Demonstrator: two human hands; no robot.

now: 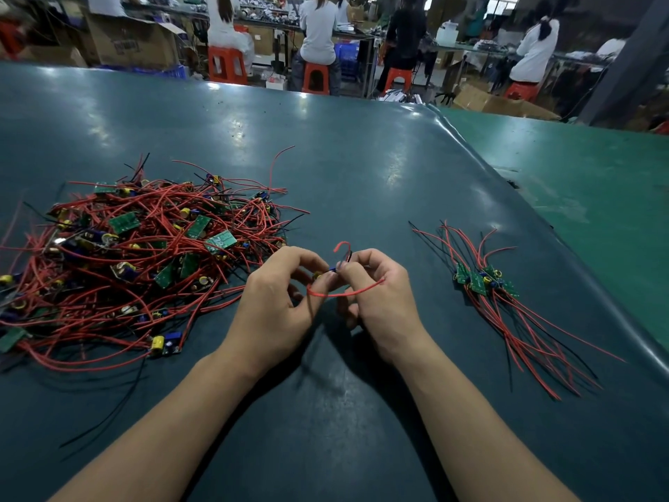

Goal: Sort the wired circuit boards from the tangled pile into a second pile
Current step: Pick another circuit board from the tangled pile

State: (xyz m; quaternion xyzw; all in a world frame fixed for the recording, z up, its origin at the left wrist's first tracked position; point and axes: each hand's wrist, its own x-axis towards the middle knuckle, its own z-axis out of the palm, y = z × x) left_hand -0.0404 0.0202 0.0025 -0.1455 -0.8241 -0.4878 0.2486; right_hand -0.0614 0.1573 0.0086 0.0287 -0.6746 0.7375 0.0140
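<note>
A big tangled pile [137, 255] of small green circuit boards with red and black wires covers the left of the dark teal table [362, 175]. A smaller, tidier pile [485, 284] of several wired boards lies on the right, wires trailing toward me. Between the piles, my left hand [278, 302] and my right hand [376, 295] together pinch one small wired circuit board [327, 274] just above the table. Its red wire [344, 292] loops across my right fingers, and another red end curls up above them. The board itself is mostly hidden by my fingertips.
The table's right edge curves down beside a lighter green surface [579, 168]. Beyond the far edge, several people sit on orange stools [316, 77] at other benches, with cardboard boxes [134, 41] around them.
</note>
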